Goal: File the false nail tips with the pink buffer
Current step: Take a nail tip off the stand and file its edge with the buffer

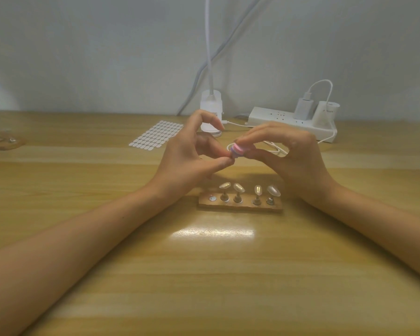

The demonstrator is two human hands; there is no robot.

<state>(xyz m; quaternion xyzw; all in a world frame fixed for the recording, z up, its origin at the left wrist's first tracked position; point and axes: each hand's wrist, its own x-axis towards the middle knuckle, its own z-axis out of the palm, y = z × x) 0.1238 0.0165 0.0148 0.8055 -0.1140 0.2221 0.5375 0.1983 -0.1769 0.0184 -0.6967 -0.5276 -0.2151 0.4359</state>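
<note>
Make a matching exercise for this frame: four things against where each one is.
Things:
1 buffer
2 stand
3 sticker sheet
4 power strip

Places:
A on the table, back right by the wall
B pinched in the right hand
C on the table, nearest the camera
D on the table, back and left of centre

Pairs: 1-B, 2-C, 3-D, 4-A

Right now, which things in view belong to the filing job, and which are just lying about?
In use: pink buffer, right hand, left hand, nail tips, wooden stand.
Lying about: sticker sheet, power strip, lamp base, white cable.
</note>
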